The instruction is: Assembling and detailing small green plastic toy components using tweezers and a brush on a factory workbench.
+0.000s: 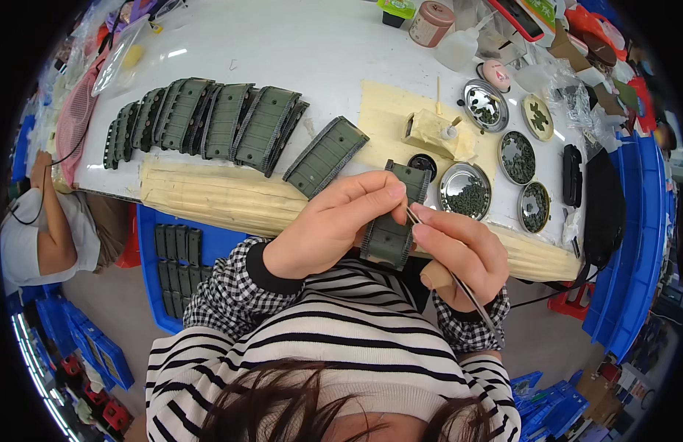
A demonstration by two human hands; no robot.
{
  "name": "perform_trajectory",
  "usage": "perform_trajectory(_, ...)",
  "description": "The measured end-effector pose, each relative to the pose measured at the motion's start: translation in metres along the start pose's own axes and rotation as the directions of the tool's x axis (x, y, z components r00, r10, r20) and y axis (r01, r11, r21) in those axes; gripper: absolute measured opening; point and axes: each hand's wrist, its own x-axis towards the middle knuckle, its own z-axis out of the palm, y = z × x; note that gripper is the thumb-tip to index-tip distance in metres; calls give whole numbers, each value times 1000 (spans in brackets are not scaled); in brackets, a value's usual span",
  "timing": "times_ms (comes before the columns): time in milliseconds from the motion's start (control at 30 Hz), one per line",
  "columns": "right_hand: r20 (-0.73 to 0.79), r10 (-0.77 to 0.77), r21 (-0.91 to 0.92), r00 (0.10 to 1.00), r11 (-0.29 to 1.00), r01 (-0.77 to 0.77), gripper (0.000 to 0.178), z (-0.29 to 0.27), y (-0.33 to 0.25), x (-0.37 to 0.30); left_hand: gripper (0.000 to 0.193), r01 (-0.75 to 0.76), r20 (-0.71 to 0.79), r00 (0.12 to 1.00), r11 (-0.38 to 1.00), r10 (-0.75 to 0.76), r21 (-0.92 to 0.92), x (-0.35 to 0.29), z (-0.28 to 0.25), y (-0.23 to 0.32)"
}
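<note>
My right hand (470, 254) is closed on slim metal tweezers (470, 298), whose tip points up-left to the fingertips of my left hand. My left hand (345, 217) is pinched closed; whatever lies between its thumb and finger is too small to make out. Below both hands is a dark green ribbed plastic part (389, 243) with toothed side edges, its middle covered by my fingers. Another green part (327, 157) lies by itself beyond my left hand. Just past the fingers sits a small round black dish (422, 163), and a metal dish (465, 171) holds tiny green pieces.
A row of similar green parts (264, 125) leans at the left. More dishes of small pieces (517, 157) stand at the right, near a taped block (439, 135) holding a small bottle. A blue crate (146, 258) is below the padded table edge (223, 191). Another person (43, 221) is at far left.
</note>
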Motion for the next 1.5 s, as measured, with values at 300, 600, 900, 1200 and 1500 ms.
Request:
perform_trajectory(300, 55, -129, -94, 990, 987, 133, 34, 0, 2, 5, 27, 10, 24, 1000, 997, -8, -76, 1, -5, -5)
perform_trajectory(600, 29, -167, -97, 985, 981, 169, 35, 2, 4, 6, 29, -11, 58, 998, 991, 19, -135, 1, 0, -2)
perform_trajectory(900, 25, -166, -93, 986, 981, 167, 28, 2, 4, 3, 24, 15, 60, 998, 990, -7, -140, 0, 2, 0)
perform_trajectory(1200, -54, -80, -2, 995, 997, 80, 23, 2, 3, 0, 26, -25, 84, 996, 995, 34, -101, -3, -2, -4)
perform_trajectory(1500, -289, 467, 192, 836, 884, -427, 13, 23, 29, -8, 63, -312, -169, 943, 938, 286, -153, -17, -1, 24)
